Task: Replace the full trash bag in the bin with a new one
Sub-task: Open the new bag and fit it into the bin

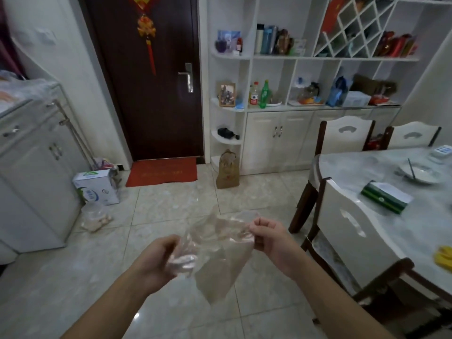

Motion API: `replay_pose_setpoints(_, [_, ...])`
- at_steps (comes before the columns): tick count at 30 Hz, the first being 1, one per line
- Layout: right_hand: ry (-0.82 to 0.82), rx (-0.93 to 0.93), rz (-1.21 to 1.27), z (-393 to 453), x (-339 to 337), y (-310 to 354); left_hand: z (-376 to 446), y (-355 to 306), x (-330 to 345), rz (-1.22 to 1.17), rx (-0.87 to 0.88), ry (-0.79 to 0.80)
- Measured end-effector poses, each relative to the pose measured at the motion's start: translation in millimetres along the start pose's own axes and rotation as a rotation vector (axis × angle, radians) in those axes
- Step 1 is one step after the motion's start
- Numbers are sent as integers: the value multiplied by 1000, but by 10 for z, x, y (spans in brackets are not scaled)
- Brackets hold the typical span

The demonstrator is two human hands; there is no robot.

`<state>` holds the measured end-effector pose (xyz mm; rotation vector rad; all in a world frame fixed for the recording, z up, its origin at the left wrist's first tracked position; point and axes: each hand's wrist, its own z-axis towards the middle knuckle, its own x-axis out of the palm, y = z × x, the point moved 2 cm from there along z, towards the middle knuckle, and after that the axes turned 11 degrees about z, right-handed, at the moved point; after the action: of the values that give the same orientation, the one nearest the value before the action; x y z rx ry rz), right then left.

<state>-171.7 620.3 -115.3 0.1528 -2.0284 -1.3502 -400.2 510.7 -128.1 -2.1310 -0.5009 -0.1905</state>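
A clear, thin plastic bag (pixel 217 245) hangs crumpled between my two hands, above the tiled floor. My left hand (pixel 159 258) grips one bunched side of it low on the left. My right hand (pixel 269 237) pinches the opposite edge, a little higher. The bag's loose lower part droops between my forearms. No bin is in view.
A dining table (pixel 367 167) with chairs (pixel 342 231) stands at the right, bearing a bowl and a tissue box. A white cabinet (pixel 36 172) is at the left, with a carton (pixel 96 187) and a small clear bag (pixel 95 217) on the floor. A dark door and red mat lie ahead.
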Motion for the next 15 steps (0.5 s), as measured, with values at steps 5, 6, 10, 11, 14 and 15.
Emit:
replay_pose_setpoints(5, [-16, 8, -51, 209, -84, 74, 263, 55, 115, -521, 204, 124])
replay_pose_setpoints(6, [-10, 19, -27, 240, -71, 67, 298, 66, 195, -538, 234, 151])
replay_pose_setpoints(10, [-8, 50, 96, 351, -48, 47, 530, 110, 448, -335, 157, 142])
replay_pose_setpoints(11, [-7, 50, 101, 369, -40, 48, 539, 93, 512, -271, 138, 177])
replay_pose_setpoints(14, [-81, 15, -2, 426, -32, 80, 535, 35, 660, -46, 145, 219])
replay_pose_setpoints(15, [-124, -8, -46, 445, -40, 101, 523, 7, 681, 53, 171, 205])
